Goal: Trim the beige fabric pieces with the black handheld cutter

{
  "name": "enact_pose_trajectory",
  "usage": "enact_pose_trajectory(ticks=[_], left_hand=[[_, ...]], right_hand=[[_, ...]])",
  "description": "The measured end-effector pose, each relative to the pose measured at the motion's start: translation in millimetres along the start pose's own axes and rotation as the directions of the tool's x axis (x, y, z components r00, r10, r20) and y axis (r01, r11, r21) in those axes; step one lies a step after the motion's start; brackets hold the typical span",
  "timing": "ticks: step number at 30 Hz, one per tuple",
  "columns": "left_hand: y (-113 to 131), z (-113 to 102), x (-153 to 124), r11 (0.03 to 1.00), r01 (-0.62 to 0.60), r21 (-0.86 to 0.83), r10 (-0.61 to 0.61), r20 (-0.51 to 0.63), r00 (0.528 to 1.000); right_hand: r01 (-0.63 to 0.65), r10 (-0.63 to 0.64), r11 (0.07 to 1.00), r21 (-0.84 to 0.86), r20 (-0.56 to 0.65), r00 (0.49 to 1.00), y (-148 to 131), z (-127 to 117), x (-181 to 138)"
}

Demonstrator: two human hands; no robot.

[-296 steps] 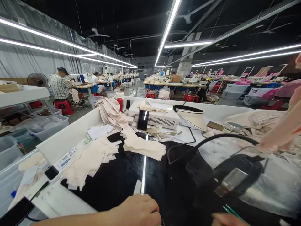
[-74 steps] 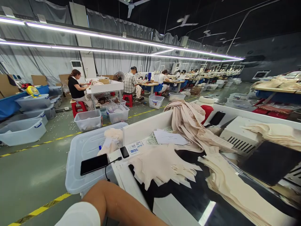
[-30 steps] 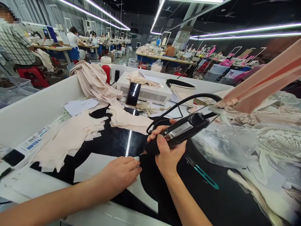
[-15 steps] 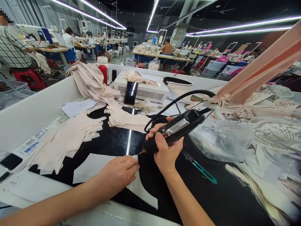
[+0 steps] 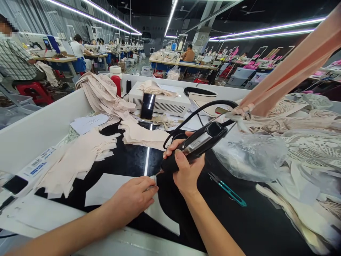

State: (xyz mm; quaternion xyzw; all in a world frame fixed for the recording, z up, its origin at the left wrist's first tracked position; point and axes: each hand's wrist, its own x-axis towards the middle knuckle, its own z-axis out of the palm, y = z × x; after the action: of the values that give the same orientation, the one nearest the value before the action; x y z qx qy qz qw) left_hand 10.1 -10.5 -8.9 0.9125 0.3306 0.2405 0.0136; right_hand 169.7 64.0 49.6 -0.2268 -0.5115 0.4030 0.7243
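Note:
My right hand (image 5: pixel 186 167) is closed round a black hand-held cutting tool (image 5: pixel 197 144) with a metal plate and a black cable looping behind it. The tool's tip points down at the edge of a white fabric piece (image 5: pixel 112 185) lying on the glossy black tabletop (image 5: pixel 239 227). My left hand (image 5: pixel 133 197) rests on that white piece, with its fingertips bent and pressing the fabric right beside the tip.
Beige fabric pieces (image 5: pixel 77 160) lie to the left, more (image 5: pixel 144 135) behind. Teal thread snips (image 5: pixel 227 190) lie right of my hand. A clear bag (image 5: pixel 250 156) and lace (image 5: pixel 306 149) fill the right. A white box (image 5: pixel 160 101) with a phone (image 5: pixel 148 106) stands behind. Other people sit at far tables.
Earlier my view swung left over the floor and bins, then returned to the table. In the last second both hands stayed nearly still, the tool tip staying at the white piece's edge.

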Motion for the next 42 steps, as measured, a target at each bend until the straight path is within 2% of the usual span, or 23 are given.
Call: enact_pose_trajectory(ticks=[9,17,22,28,33,38,42], left_hand=[[-1,-2,-1,0.999,0.035,-0.034,-0.033,0.044,0.998],[2,-3,-3,0.998,-0.005,0.058,0.009,-0.071,0.997],[2,2,-6,0.993,-0.002,0.116,0.014,-0.097,0.995],[2,6,-9,0.980,-0.024,0.195,0.038,-0.067,0.997],[1,7,-11,0.985,-0.009,0.174,0.014,-0.024,1.000],[3,5,-8,0.987,-0.010,0.158,0.019,-0.054,0.998],[4,4,-7,0.987,-0.001,0.162,0.006,-0.031,1.000]], right_hand=[[-0.038,0.038,0.998,-0.042,-0.008,0.999,0,-1,-2],[-0.004,0.004,0.999,-0.054,0.009,1.000,0,0,-3],[0.006,-0.006,0.996,-0.088,0.004,1.000,-1,0,-3],[-0.001,0.001,0.997,-0.078,0.012,1.000,1,-1,-3],[-0.001,0.001,0.998,-0.069,0.009,1.000,1,-1,-2],[0.003,-0.004,0.998,-0.059,-0.018,1.000,-5,1,-1],[-0.005,0.004,0.997,-0.071,-0.012,1.000,-5,1,-2]])
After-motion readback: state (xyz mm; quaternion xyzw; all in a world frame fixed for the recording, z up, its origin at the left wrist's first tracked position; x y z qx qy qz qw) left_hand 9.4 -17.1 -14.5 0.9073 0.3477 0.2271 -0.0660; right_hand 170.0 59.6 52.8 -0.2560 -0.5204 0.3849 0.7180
